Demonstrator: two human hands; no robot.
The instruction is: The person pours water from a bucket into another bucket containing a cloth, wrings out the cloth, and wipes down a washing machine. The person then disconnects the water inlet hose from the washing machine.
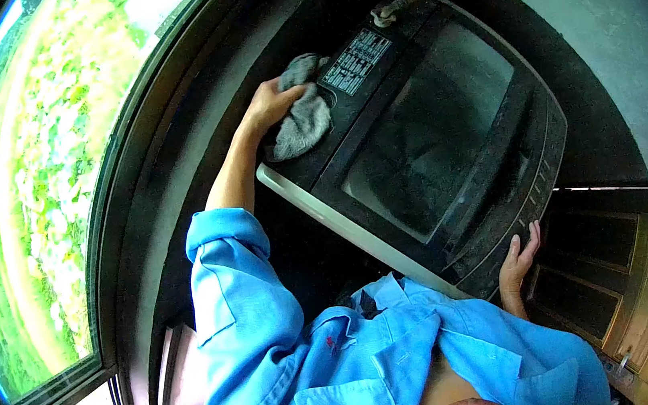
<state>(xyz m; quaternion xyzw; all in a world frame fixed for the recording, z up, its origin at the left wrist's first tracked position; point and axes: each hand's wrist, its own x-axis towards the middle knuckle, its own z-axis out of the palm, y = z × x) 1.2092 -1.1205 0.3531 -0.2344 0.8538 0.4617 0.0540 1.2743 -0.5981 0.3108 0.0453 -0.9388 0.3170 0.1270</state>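
Clutching fuzzy grey cloth [305, 124] in left fingers [293, 94] near illegible white-printed label [356, 62]; resting parted right fingers [535, 237] on black washer [430, 141], five o'clock.

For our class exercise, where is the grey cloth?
In the head view, left of centre, the grey cloth is in the left hand, on top of the washing machine, beside the printed label.

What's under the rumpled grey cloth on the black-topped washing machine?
The grey cloth in the left hand rests on the black-topped washing machine; part of a curved outline shows beside it. The surface directly beneath is covered, unseen.
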